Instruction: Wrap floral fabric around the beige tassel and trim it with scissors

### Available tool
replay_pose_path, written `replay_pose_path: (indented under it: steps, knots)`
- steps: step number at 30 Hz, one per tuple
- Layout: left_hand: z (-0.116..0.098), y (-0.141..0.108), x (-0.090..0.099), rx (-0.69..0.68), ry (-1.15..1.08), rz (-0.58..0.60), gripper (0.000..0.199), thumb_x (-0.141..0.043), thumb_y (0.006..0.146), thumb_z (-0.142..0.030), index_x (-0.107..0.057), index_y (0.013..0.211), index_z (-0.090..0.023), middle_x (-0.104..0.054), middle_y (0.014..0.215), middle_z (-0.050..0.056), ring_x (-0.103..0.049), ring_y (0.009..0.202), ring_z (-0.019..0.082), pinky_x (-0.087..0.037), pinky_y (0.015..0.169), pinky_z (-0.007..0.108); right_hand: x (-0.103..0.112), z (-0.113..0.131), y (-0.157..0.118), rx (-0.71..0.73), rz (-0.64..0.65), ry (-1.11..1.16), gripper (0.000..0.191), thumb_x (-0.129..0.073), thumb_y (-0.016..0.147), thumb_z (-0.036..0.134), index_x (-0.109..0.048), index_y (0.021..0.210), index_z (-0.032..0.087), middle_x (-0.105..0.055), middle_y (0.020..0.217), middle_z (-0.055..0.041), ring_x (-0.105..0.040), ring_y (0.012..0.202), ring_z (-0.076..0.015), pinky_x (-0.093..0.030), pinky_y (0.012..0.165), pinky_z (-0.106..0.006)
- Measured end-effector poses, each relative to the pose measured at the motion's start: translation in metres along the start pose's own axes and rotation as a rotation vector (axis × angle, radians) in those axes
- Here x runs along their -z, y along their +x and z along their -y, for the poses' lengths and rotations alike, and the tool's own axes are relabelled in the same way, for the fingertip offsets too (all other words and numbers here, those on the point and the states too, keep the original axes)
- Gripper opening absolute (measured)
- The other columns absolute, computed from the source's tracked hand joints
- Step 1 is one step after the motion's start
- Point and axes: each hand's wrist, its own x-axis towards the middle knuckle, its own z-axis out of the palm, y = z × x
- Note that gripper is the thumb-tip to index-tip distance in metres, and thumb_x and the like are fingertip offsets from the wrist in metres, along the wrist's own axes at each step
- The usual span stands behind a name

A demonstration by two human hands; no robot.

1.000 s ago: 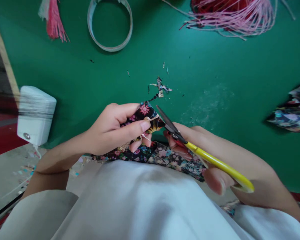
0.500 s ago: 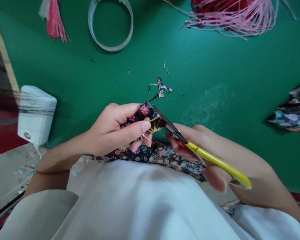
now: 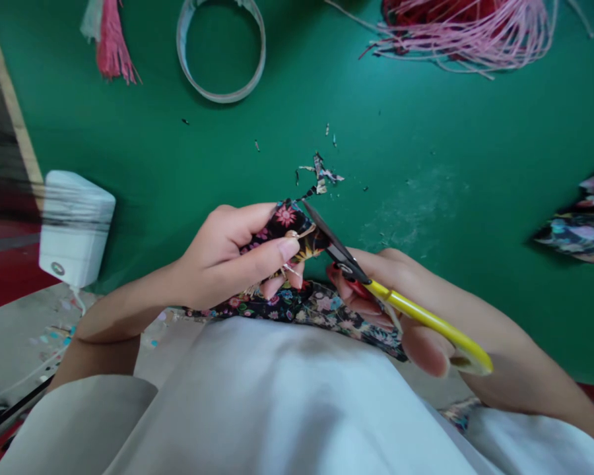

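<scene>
My left hand [image 3: 242, 257] pinches a small black floral cloth piece [image 3: 284, 219], which has a bead and a light cord on it. In my right hand [image 3: 376, 284] are scissors with yellow handles [image 3: 426, 315], their dark blades pointing up and left against the cloth's right edge. Thin fabric scraps [image 3: 321, 175] lie on the green table just beyond the blade tips. More floral fabric [image 3: 321, 307] stretches below both hands, along the table's near edge.
A tape ring [image 3: 221, 95] and a pink tassel [image 3: 113, 56] lie at the back left. Pink cords [image 3: 505, 39] are bundled at the back right. A white device [image 3: 76, 231] stands left; folded floral cloth [image 3: 581, 231] lies far right.
The scissors have shifted slightly, their yellow handle end moving a little left and the blade tips slightly up. My left hand keeps its hold on the cloth. The whole view has drifted slightly.
</scene>
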Motion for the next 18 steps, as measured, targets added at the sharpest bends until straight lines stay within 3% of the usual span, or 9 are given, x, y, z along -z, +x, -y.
replay_pose_path:
  steps: [12, 18]
  knots:
    - [0.0004, 0.0014, -0.0002, -0.049, 0.025, 0.004, 0.018, -0.053, 0.094, -0.028, -0.06, 0.082, -0.017, -0.065, 0.062, -0.001, -0.057, 0.045, 0.007, -0.048, 0.044, 0.017, -0.0029, -0.0074, 0.0, -0.001, -0.001, 0.088, 0.078, -0.036, 0.06, 0.096, -0.043, 0.078, 0.021, -0.036, 0.054, 0.0088, -0.023, 0.049, -0.006, -0.017, 0.042, -0.024]
    - [0.0018, 0.0031, -0.0019, -0.041, 0.003, -0.036, 0.019, -0.054, 0.093, -0.029, -0.06, 0.08, -0.017, -0.067, 0.066, 0.0, -0.057, 0.045, 0.006, -0.047, 0.042, 0.016, -0.0024, -0.0045, 0.0021, 0.012, 0.015, 0.104, 0.072, -0.035, 0.068, 0.092, -0.043, 0.076, 0.02, -0.048, 0.058, 0.0055, -0.035, 0.048, -0.0061, -0.024, 0.043, -0.023]
